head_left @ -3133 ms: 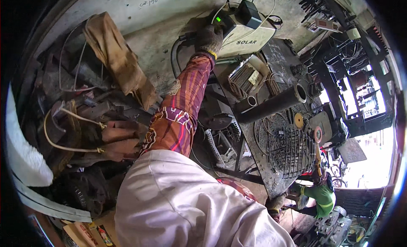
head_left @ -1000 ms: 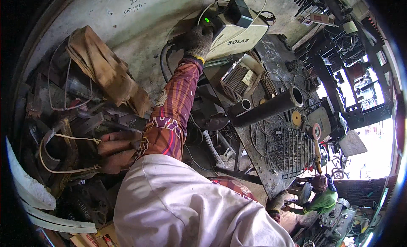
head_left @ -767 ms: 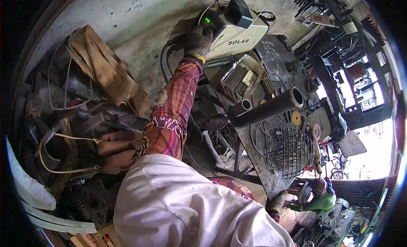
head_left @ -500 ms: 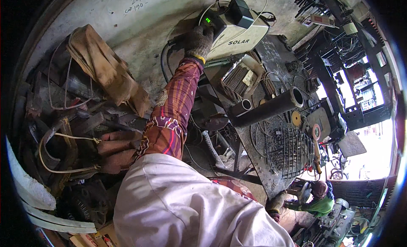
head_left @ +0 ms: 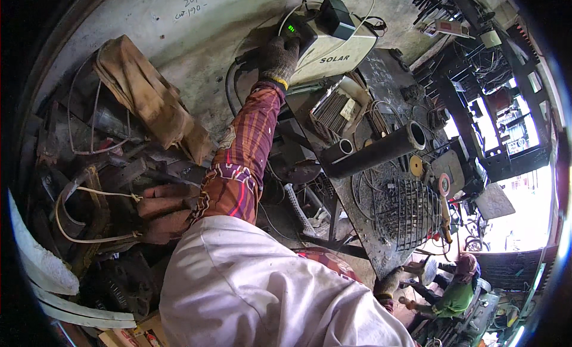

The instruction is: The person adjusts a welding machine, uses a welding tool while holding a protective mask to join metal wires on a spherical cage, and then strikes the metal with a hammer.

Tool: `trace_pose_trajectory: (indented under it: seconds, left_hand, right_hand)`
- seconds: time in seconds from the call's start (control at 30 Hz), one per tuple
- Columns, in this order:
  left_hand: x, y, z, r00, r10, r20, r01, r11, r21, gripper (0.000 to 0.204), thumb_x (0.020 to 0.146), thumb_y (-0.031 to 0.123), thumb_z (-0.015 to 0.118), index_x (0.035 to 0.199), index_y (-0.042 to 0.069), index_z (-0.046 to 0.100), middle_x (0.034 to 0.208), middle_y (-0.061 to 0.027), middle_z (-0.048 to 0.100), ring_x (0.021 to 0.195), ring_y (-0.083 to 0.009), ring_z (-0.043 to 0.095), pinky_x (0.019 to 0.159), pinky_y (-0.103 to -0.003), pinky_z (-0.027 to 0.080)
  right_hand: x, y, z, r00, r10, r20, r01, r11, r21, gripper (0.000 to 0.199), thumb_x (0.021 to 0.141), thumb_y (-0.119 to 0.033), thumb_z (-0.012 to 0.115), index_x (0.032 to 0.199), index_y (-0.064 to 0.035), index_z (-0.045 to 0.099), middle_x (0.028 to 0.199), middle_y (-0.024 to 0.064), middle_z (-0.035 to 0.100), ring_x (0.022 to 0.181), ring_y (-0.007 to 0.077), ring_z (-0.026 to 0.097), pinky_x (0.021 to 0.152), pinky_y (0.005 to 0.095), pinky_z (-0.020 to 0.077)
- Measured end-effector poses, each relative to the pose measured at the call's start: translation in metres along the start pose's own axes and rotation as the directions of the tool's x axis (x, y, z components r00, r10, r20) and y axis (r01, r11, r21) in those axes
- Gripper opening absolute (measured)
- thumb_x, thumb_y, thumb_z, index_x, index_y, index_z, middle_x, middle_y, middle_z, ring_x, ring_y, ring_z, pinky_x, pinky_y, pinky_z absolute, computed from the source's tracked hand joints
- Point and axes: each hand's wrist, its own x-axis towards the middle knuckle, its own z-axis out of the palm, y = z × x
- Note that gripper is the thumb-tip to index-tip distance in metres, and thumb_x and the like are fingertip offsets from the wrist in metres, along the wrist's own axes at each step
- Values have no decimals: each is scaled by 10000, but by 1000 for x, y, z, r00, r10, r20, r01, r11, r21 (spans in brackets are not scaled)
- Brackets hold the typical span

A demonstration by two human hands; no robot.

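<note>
My left hand (head_left: 279, 59), in a grey knit glove with a yellow cuff, reaches up to the front panel of a cream-coloured welding machine (head_left: 339, 53). Its fingers bend against the panel just below a lit green display (head_left: 291, 28); what they grip there is hidden. A thick black cable (head_left: 231, 78) runs from the panel beside the glove. At the bottom right, my right hand (head_left: 390, 282), gloved too, is curled by the near corner of the metal table (head_left: 372, 242). What it holds is too small and dark to make out.
On the table lie a box of welding rods (head_left: 338, 108), a long steel pipe (head_left: 381, 150), a short pipe (head_left: 339, 150), a wire grid (head_left: 411, 216) and an angle grinder (head_left: 445, 222). Brown cloth (head_left: 149, 96) hangs over scrap at left. A co-worker in green (head_left: 456, 296) crouches at lower right.
The co-worker has shifted right and leaned, with an arm now showing. The green display's digits look different. My left hand stays at the panel, almost still.
</note>
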Motion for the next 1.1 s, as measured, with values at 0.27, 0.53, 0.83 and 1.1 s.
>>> trace_pose_trajectory:
  seconds: [0.27, 0.53, 0.83, 1.1]
  left_hand:
    - [-9, 16, -10, 997, -67, 39, 68, 997, -29, 462, 891, 439, 573, 988, 5, 698, 982, -283, 674, 949, -432, 659, 840, -470, 517]
    - [2, -7, 5, 1000, -24, 21, 24, 1000, -12, 446, 912, 441, 562, 1047, 40, 706, 1008, -259, 682, 974, -432, 652, 852, -472, 509]
    - [-12, 18, -5, 993, -95, 71, 93, 995, 23, 438, 926, 450, 569, 1095, 73, 712, 1031, -236, 690, 976, -406, 662, 858, -472, 510]
    - [6, -18, 17, 999, -50, 9, 50, 999, -11, 398, 911, 401, 612, 1042, 42, 720, 1010, -246, 689, 969, -398, 666, 844, -460, 511]
  right_hand:
    - [-2, 2, 3, 1000, 10, -5, -9, 1000, 27, 520, 932, -234, 559, 1397, -28, 454, 1389, 152, 537, 1268, 316, 509, 1069, 407, 394]
    - [-2, 2, 5, 1000, 14, -13, -13, 998, 69, 523, 927, -232, 565, 1395, -27, 455, 1386, 156, 538, 1266, 318, 510, 1067, 407, 397]
    - [-7, 8, 8, 999, 44, -23, -41, 992, 118, 526, 922, -229, 572, 1394, -26, 455, 1382, 161, 540, 1264, 321, 512, 1064, 408, 402]
    - [-6, 7, 7, 998, 43, -39, -36, 987, 155, 530, 918, -227, 578, 1392, -25, 456, 1379, 165, 541, 1263, 323, 513, 1062, 408, 405]
